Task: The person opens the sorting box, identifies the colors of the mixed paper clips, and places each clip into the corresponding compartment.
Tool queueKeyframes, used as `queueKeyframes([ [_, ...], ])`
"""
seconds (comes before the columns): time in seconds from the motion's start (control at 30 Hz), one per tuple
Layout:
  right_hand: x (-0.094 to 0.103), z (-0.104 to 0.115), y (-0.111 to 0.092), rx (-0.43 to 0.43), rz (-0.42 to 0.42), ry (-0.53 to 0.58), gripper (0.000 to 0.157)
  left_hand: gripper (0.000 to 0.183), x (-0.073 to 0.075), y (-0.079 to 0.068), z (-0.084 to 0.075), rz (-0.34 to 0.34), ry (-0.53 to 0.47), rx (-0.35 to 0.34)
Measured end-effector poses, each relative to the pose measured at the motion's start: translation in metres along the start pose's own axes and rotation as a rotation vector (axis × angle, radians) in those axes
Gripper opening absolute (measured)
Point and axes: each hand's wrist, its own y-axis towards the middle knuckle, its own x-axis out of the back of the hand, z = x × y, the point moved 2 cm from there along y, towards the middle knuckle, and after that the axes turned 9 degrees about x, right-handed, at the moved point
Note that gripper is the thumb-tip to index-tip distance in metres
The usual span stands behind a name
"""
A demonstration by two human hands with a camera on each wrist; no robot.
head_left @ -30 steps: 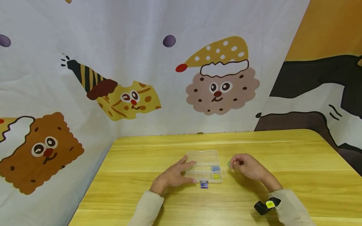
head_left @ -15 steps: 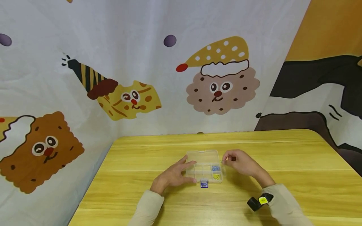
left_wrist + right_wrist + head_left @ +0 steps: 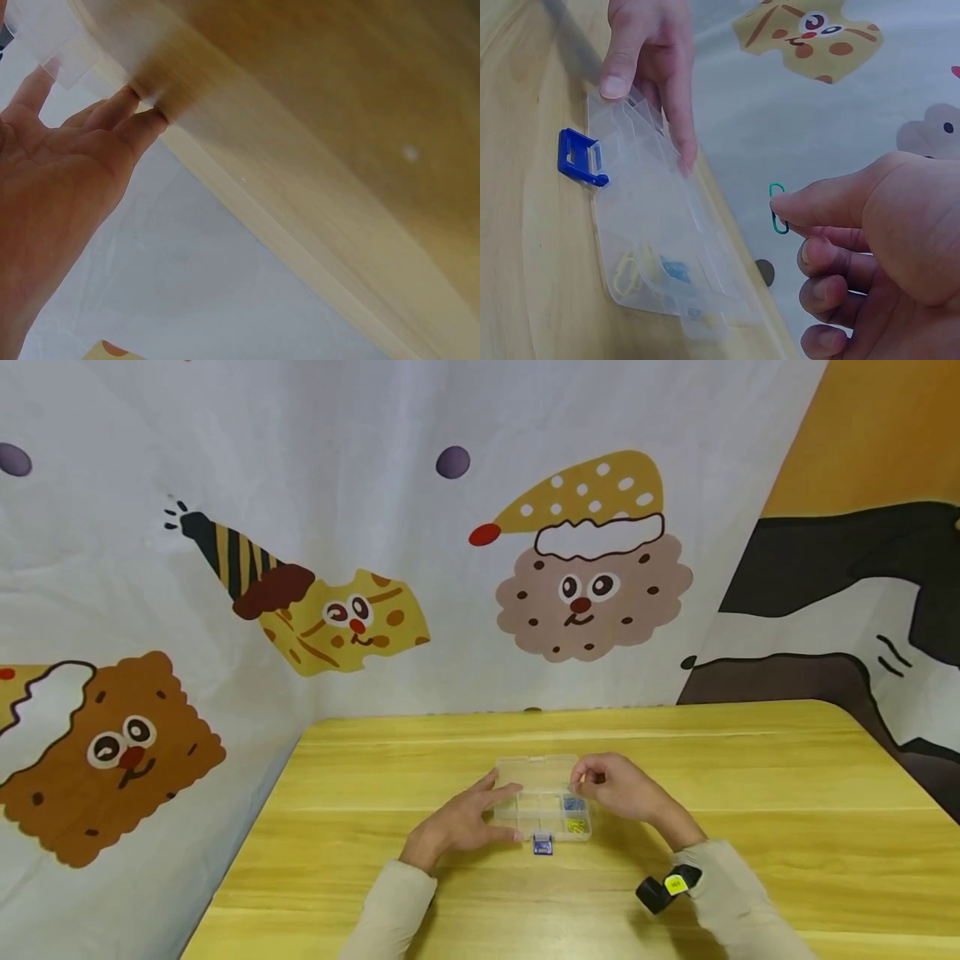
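Note:
A clear plastic compartment box (image 3: 528, 819) lies on the table with its lid (image 3: 536, 773) tipped back and its blue latch (image 3: 542, 845) at the front. Its right-hand compartments hold blue paper clips (image 3: 573, 804) and yellow paper clips (image 3: 576, 826). My left hand (image 3: 465, 817) holds the box at its left end, thumb on the front wall and forefinger behind. Over the back right of the box, my right hand (image 3: 621, 789) pinches a green paper clip (image 3: 772, 193) between thumb and forefinger. Its other fingers are curled below.
The box stands on a yellow wood-grain table (image 3: 360, 777). Behind it hangs a pale cloth (image 3: 390, 485) printed with cartoon biscuits. A black device (image 3: 657, 894) is strapped to the right wrist, low over the table.
My right hand has moved left with the green paper clip, from beside the box to over its back right part. The left hand has stayed on the box.

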Motion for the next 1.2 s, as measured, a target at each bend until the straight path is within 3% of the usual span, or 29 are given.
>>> queueKeyframes([
  [0.3,-0.007,0.0,0.006,-0.046,0.008,-0.003,0.01,0.072,0.0,0.003,-0.001,-0.001,-0.011,-0.003],
  [1.2,-0.018,0.001,0.012,-0.023,0.047,0.03,0.005,0.071,0.0,0.004,0.0,0.006,0.006,0.014],
])
